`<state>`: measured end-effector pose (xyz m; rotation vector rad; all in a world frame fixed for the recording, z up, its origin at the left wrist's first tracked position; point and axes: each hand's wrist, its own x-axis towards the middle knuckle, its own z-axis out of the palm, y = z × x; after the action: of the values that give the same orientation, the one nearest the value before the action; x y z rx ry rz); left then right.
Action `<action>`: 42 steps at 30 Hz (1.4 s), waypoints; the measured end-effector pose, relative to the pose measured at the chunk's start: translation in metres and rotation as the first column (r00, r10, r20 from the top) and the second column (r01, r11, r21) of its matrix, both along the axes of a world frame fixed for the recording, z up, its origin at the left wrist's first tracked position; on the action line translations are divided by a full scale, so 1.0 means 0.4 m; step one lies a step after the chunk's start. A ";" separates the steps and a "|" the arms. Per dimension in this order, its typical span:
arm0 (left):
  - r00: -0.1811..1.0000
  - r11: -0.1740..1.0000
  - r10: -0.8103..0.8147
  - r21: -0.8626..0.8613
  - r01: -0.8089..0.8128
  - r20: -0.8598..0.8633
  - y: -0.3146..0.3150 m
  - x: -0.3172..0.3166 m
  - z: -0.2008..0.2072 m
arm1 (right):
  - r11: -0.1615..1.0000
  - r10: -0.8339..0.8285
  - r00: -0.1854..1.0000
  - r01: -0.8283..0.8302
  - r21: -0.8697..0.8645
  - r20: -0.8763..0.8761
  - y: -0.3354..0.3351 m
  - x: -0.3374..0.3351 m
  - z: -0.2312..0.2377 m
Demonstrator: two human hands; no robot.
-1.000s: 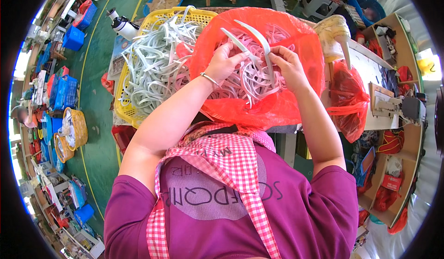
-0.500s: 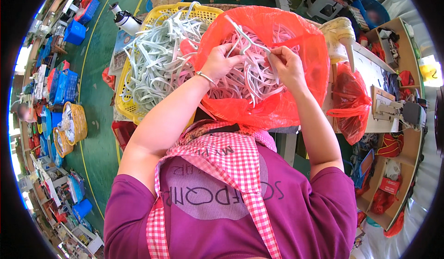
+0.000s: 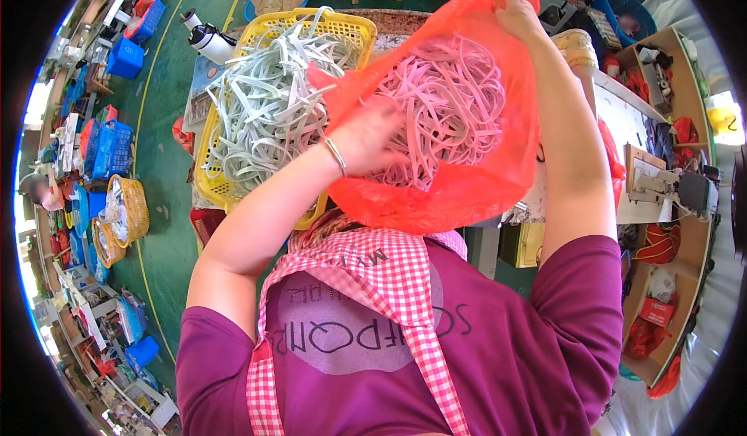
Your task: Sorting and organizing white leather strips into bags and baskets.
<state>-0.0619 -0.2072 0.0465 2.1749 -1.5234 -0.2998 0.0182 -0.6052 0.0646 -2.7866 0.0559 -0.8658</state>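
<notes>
A red plastic bag point(image 3: 436, 210) with a wide mouth holds a tangled heap of pinkish strips point(image 3: 447, 101). My right hand point(image 3: 515, 10) grips the bag's far right rim and holds it up, its fingers closed on the plastic. Over the left part of the bag's mouth is my left hand point(image 3: 369, 139), slightly blurred, with thumb and fingers apart and no strip seen in it. Its fingertips are beside the pink strips. Left of the bag, a yellow basket point(image 3: 208, 160) is heaped with whitish strips point(image 3: 268, 101).
A white bottle with a black lid point(image 3: 212, 41) stands beyond the basket's left side. At right is a sewing machine point(image 3: 661, 179) on a white table. Wooden shelves point(image 3: 685, 257) line the right edge. Yellow baskets point(image 3: 136, 206) sit on the green floor at left.
My right hand has moved up and away to the bag's far rim, lifting it. My left hand has dropped nearer and left. The pale strip pinched between both hands is no longer in them.
</notes>
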 end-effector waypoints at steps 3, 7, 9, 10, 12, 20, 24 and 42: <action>0.816 0.917 -0.213 0.178 0.357 -0.537 -0.006 -0.096 0.017 | 0.994 -0.089 0.988 0.096 0.046 -0.129 0.077 0.015 0.052; 0.638 0.765 -0.327 0.200 0.612 -0.697 0.007 -0.132 0.063 | 0.998 -0.055 0.942 0.066 0.022 -0.331 0.142 -0.023 0.097; 0.636 0.831 -0.354 0.080 0.550 -0.686 0.033 -0.144 0.105 | 0.983 -0.169 0.928 0.184 0.013 -0.333 0.221 -0.062 0.131; 0.695 0.854 -0.376 0.062 0.516 -0.612 0.047 -0.152 0.120 | 0.973 -0.199 0.932 0.226 0.054 -0.302 0.281 -0.087 0.162; 0.816 0.894 -0.352 0.092 0.438 -0.458 0.085 -0.168 0.153 | 0.973 -0.050 0.970 0.102 0.209 -0.238 0.408 -0.122 0.206; 0.691 0.674 0.723 -0.233 -0.701 0.009 0.388 -0.081 0.026 | 0.743 0.655 0.682 -0.660 0.112 -0.327 0.880 -0.054 0.055; 0.391 0.391 0.920 -0.005 -0.920 0.023 0.506 -0.003 -0.126 | 0.806 0.375 0.712 -0.567 -0.171 -0.593 1.035 -0.025 -0.047; 0.802 0.595 0.448 -0.538 -0.597 -0.395 0.412 0.237 0.376 | 0.691 0.596 0.789 -0.409 0.596 -0.149 0.851 -0.020 0.459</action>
<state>0.0329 -0.0424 0.1969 1.8176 -0.6332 0.1724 0.0103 -0.2647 0.2483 -2.1862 -0.3618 -0.1757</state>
